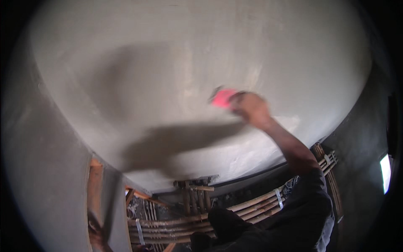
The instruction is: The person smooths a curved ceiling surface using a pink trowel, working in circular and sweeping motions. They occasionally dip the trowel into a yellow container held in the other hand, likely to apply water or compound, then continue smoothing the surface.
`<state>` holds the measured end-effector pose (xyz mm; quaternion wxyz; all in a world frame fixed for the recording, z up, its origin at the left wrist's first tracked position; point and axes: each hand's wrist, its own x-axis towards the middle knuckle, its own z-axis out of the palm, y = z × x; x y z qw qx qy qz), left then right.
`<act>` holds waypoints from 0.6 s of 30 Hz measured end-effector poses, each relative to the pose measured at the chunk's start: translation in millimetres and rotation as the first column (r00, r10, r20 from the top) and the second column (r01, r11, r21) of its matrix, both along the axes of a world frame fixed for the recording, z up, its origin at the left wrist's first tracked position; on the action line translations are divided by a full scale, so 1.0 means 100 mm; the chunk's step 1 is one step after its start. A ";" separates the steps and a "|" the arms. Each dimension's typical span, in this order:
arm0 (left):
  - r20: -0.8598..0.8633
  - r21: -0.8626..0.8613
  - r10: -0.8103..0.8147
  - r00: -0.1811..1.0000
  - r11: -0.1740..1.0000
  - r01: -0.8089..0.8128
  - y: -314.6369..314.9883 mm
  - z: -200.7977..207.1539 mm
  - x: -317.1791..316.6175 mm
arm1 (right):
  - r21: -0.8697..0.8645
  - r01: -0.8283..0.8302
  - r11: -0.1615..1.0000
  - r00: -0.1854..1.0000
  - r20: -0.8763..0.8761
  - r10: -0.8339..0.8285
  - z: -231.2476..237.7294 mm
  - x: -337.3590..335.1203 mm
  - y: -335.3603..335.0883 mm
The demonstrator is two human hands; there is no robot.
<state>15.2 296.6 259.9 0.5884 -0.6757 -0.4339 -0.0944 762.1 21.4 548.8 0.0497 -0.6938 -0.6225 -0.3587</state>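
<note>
Side wall (46, 168): grey plastered surface at the far left, curving down to the lower edge; smooth, in partial shade.
Wooden post (95, 189): reddish-brown timber, upright, just beside the side wall at lower left.
Plastered wall (176, 54): broad, pale grey, smooth surface that fills the upper and middle picture; its lower edge curves from lower left to right.
Shadow (176, 143): dark, arm-shaped shadow lying across the plastered wall, left of and below the hand.
Bamboo scaffold (189, 229): bundled poles running left to right below the wall, tied with pale straps; short upright pieces stand under the wall's lower edge.
Pink pad (222, 97): bright pink, blurred object pressed flat against the plastered wall, near the picture centre, touching the hand on its right.
Right hand (248, 107): raised to the wall, fingers closed around the pink pad; exact finger placement is blurred.
Right arm (294, 147): bare forearm rising from the lower right; dark sleeve at the upper arm.
Left hand: outside the picture.
Bright opening (385, 173): small white patch at the far right in a dark wall.
</note>
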 end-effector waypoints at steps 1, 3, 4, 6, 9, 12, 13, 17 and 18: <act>0.052 -0.062 0.003 0.999 0.998 0.000 0.03 0.03 0.01 | 0.254 0.136 0.958 0.989 -0.095 -0.115 0.18 0.09 -0.09; 0.172 -0.205 0.063 0.983 0.978 -0.027 -0.02 -0.06 0.00 | 0.677 0.334 0.656 0.925 -0.370 -0.090 0.61 0.23 -0.12; 0.222 -0.284 0.087 0.971 0.959 -0.021 0.07 -0.08 0.06 | 0.792 0.260 0.553 0.957 -0.288 -0.038 0.78 0.19 -0.01; 0.295 -0.421 0.217 0.930 0.904 -0.077 -0.02 -0.08 0.05 | 0.670 0.179 0.720 0.981 -0.178 -0.078 0.47 -0.08 0.36; 0.330 -0.567 0.403 0.853 0.807 -0.162 -0.12 -0.02 0.06 | 0.350 -0.164 0.922 0.973 -0.097 0.210 -0.38 -0.33 0.43; 0.333 -0.666 0.556 0.761 0.710 -0.227 -0.19 0.02 0.11 | 0.131 -0.025 0.991 0.880 -0.467 0.084 -0.68 -0.63 -0.03; 0.317 -0.692 0.565 0.762 0.687 -0.222 -0.02 0.09 0.19 | 0.144 0.071 0.987 0.791 -0.611 0.032 -0.99 -0.64 -0.36; 0.286 -0.764 0.688 0.667 0.584 -0.275 -0.15 0.11 0.23 | 0.004 0.360 0.933 -0.103 -0.994 0.044 -1.32 -1.15 -0.66; 0.282 -0.779 0.723 0.630 0.557 -0.289 -0.26 0.10 0.22 | 0.071 0.228 0.971 -0.042 -0.996 0.083 -1.51 -1.16 -0.72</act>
